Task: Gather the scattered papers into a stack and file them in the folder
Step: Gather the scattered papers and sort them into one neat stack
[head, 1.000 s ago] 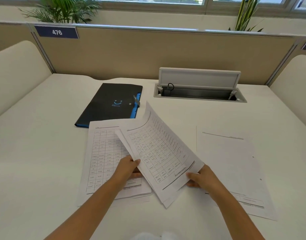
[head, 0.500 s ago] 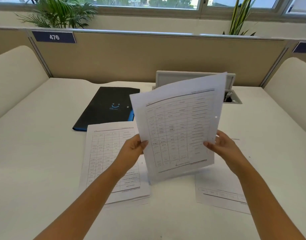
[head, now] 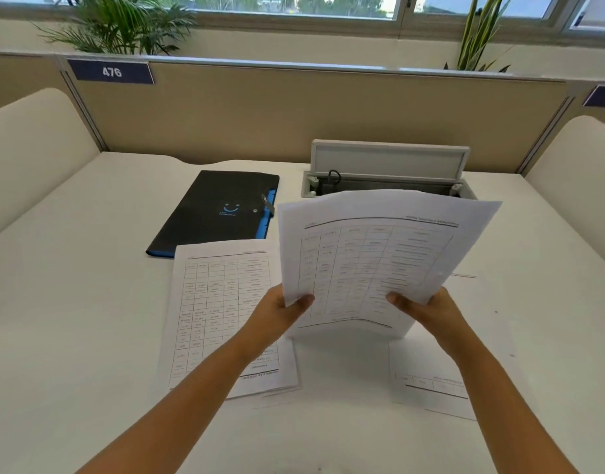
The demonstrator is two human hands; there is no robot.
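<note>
So right now both hands are up off the desk with a bunch of sheets pinched between them. Left hand has the lower left corner, thumb on the printed face and the rest of the fingers hidden behind; right hand has the lower right edge the same way. Both closed on paper, nothing loose. The bunch stands nearly upright, long axis running up and away from me, top edge curling back a little.

What the next bit hangs on, I reckon: the pile on the desk lies below and to the left of the held bunch, just under my left forearm, long axis pointing away toward the folder. So the left hand is the nearer one to it. The other loose paper sits flat under the right forearm, down and right.

Count: 1 held bunch (at least 2 sheets by the edges, can't tell exactly), 1 left pile with a couple of edges showing, 1 sheet visible on the right, maybe more under it. 1 black folder, closed, far left, touching the top of the left pile.
</note>
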